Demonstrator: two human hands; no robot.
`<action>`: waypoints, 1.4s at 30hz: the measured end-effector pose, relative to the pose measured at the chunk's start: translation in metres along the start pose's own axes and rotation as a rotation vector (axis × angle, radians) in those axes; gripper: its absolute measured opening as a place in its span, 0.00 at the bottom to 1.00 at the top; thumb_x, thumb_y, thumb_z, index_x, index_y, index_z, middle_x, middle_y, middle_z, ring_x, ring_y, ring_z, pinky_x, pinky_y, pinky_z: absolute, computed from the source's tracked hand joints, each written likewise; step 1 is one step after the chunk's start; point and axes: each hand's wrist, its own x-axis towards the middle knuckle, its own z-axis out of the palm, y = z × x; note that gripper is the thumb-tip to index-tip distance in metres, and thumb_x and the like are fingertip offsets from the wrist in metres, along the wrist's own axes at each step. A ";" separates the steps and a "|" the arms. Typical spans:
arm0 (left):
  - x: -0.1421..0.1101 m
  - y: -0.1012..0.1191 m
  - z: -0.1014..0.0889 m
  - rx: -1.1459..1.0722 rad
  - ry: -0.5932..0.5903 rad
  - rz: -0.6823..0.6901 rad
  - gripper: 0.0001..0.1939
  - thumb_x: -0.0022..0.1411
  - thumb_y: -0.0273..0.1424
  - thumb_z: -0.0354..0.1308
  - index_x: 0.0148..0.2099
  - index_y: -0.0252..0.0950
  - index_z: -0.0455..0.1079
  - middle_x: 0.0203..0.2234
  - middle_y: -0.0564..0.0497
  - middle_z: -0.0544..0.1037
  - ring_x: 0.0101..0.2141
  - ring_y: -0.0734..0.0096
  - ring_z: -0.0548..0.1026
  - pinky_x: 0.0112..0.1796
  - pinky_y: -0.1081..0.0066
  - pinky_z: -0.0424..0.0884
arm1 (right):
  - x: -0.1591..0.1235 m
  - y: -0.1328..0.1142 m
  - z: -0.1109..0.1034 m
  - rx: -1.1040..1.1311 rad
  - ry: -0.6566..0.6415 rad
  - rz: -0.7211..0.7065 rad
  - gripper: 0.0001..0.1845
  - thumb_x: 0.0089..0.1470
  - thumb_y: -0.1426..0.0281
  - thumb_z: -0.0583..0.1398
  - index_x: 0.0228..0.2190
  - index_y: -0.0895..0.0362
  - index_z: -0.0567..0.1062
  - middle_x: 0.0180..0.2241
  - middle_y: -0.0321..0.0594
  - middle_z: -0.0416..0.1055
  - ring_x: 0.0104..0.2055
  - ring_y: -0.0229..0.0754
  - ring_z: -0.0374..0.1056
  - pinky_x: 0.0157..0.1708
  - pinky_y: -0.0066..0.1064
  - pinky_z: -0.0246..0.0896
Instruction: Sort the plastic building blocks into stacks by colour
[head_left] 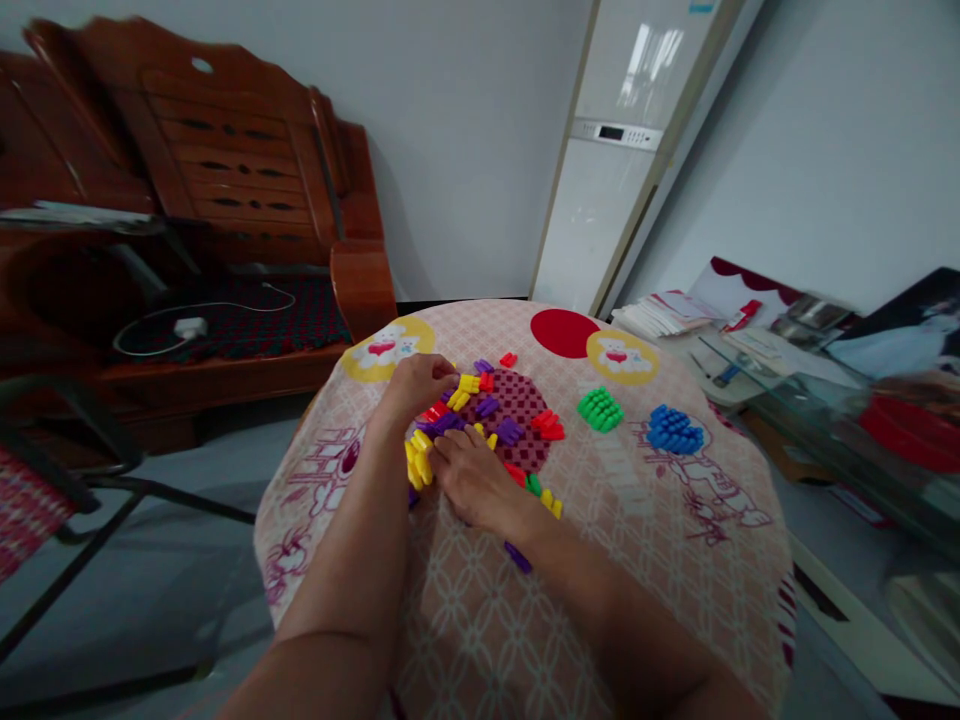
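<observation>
Over the far left part of a mixed pile of small plastic toy pieces, my left hand point(420, 385) is closed, thumb and fingertips together; anything between them is too small to make out. My right hand point(476, 480) lies lower in the pile with its fingers curled down, closed among purple pieces point(448, 422) and beside yellow pieces point(418, 460). What its fingertips grip is hidden. Around the hands are red pieces point(549, 425), more purple and yellow ones, and a green piece point(533, 484). A lone purple piece point(517, 557) lies by my right forearm.
A group of green pieces point(600, 409) and a group of blue pieces point(674, 429) sit on the right of the round, cloth-covered table point(480, 620). A wooden bench point(240, 180) stands behind left, a metal-framed chair point(97, 480) at left, a glass-topped table point(817, 440) at right.
</observation>
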 end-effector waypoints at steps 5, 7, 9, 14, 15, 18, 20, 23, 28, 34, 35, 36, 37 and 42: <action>0.001 0.000 -0.001 -0.017 0.033 0.000 0.14 0.56 0.36 0.59 0.41 0.35 0.80 0.33 0.46 0.83 0.35 0.63 0.79 0.38 0.69 0.71 | 0.007 0.011 0.013 -0.081 -0.017 0.181 0.11 0.63 0.74 0.52 0.42 0.62 0.74 0.39 0.50 0.72 0.47 0.50 0.61 0.52 0.46 0.55; 0.001 -0.001 0.000 -0.025 0.025 -0.003 0.14 0.55 0.35 0.59 0.40 0.35 0.80 0.33 0.45 0.83 0.35 0.63 0.79 0.38 0.69 0.71 | 0.004 0.019 0.007 -0.041 -0.013 0.271 0.11 0.62 0.74 0.53 0.41 0.61 0.75 0.38 0.51 0.73 0.45 0.50 0.62 0.48 0.43 0.57; 0.001 -0.002 0.000 -0.042 0.010 -0.001 0.13 0.55 0.35 0.59 0.40 0.35 0.80 0.33 0.46 0.83 0.34 0.63 0.79 0.37 0.70 0.71 | -0.001 0.026 -0.003 0.027 0.022 0.336 0.10 0.59 0.74 0.56 0.40 0.59 0.76 0.38 0.49 0.74 0.45 0.50 0.63 0.46 0.41 0.59; -0.001 -0.002 -0.001 -0.107 -0.112 -0.018 0.11 0.51 0.31 0.59 0.37 0.36 0.80 0.28 0.50 0.82 0.29 0.68 0.78 0.32 0.73 0.71 | -0.025 0.061 -0.034 0.278 0.237 0.576 0.12 0.53 0.75 0.60 0.39 0.55 0.78 0.40 0.40 0.78 0.42 0.43 0.69 0.45 0.34 0.61; -0.002 -0.001 -0.001 -0.115 -0.155 -0.018 0.11 0.50 0.30 0.59 0.36 0.36 0.80 0.27 0.50 0.82 0.28 0.68 0.77 0.31 0.74 0.70 | -0.032 0.073 -0.041 0.328 0.286 0.662 0.11 0.52 0.74 0.60 0.38 0.55 0.79 0.38 0.39 0.78 0.39 0.41 0.71 0.42 0.31 0.63; -0.004 0.005 0.001 -0.128 -0.284 -0.011 0.09 0.50 0.28 0.58 0.32 0.36 0.79 0.21 0.52 0.79 0.25 0.69 0.76 0.29 0.74 0.70 | -0.059 0.113 -0.060 0.388 0.434 0.853 0.09 0.48 0.71 0.61 0.33 0.58 0.79 0.29 0.39 0.77 0.31 0.41 0.71 0.34 0.29 0.64; -0.006 0.010 0.004 -0.146 -0.387 -0.028 0.08 0.50 0.28 0.57 0.31 0.37 0.78 0.17 0.53 0.77 0.22 0.69 0.75 0.28 0.74 0.70 | -0.079 0.139 -0.071 0.343 0.544 0.933 0.10 0.46 0.70 0.61 0.31 0.59 0.79 0.28 0.40 0.77 0.31 0.42 0.72 0.33 0.30 0.65; -0.008 0.017 0.010 -0.165 -0.537 -0.072 0.07 0.51 0.29 0.57 0.30 0.38 0.77 0.16 0.53 0.76 0.20 0.69 0.74 0.25 0.73 0.70 | -0.106 0.167 -0.081 0.248 0.632 1.035 0.13 0.46 0.69 0.60 0.33 0.60 0.80 0.28 0.43 0.78 0.32 0.45 0.73 0.34 0.32 0.66; -0.003 0.017 0.016 -0.046 -0.526 -0.013 0.07 0.51 0.29 0.56 0.27 0.38 0.76 0.18 0.51 0.78 0.22 0.69 0.76 0.25 0.75 0.69 | -0.118 0.179 -0.079 0.161 0.556 1.087 0.13 0.47 0.69 0.60 0.33 0.61 0.81 0.28 0.46 0.78 0.32 0.46 0.74 0.33 0.32 0.67; 0.002 0.014 0.016 0.120 -0.279 0.100 0.11 0.54 0.33 0.57 0.35 0.38 0.80 0.26 0.49 0.82 0.28 0.67 0.77 0.28 0.75 0.67 | -0.101 0.166 -0.061 -0.001 0.268 1.027 0.08 0.48 0.72 0.60 0.27 0.60 0.81 0.29 0.44 0.79 0.34 0.44 0.74 0.34 0.28 0.63; 0.002 0.014 0.016 0.125 -0.256 0.099 0.12 0.54 0.33 0.57 0.36 0.38 0.80 0.27 0.49 0.82 0.29 0.67 0.78 0.28 0.75 0.67 | -0.098 0.163 -0.059 -0.042 0.212 1.028 0.08 0.48 0.73 0.60 0.27 0.59 0.81 0.30 0.45 0.79 0.35 0.44 0.74 0.35 0.28 0.62; 0.002 0.014 0.016 0.126 -0.236 0.100 0.12 0.53 0.34 0.58 0.38 0.38 0.80 0.28 0.49 0.82 0.30 0.66 0.78 0.29 0.74 0.67 | -0.095 0.161 -0.056 -0.080 0.157 1.032 0.08 0.49 0.73 0.60 0.28 0.59 0.81 0.31 0.46 0.79 0.36 0.45 0.74 0.36 0.28 0.62; 0.002 0.014 0.016 0.125 -0.222 0.102 0.13 0.53 0.34 0.58 0.38 0.38 0.81 0.29 0.49 0.83 0.31 0.66 0.78 0.30 0.74 0.67 | -0.093 0.158 -0.055 -0.113 0.105 1.036 0.08 0.50 0.73 0.60 0.29 0.58 0.81 0.32 0.46 0.79 0.37 0.45 0.74 0.36 0.28 0.61; 0.002 0.013 0.015 0.099 -0.235 0.103 0.14 0.54 0.35 0.58 0.41 0.38 0.80 0.30 0.49 0.83 0.32 0.66 0.78 0.31 0.74 0.67 | -0.089 0.150 -0.048 -0.214 -0.074 1.028 0.11 0.55 0.74 0.57 0.34 0.59 0.81 0.37 0.50 0.79 0.41 0.46 0.74 0.37 0.29 0.60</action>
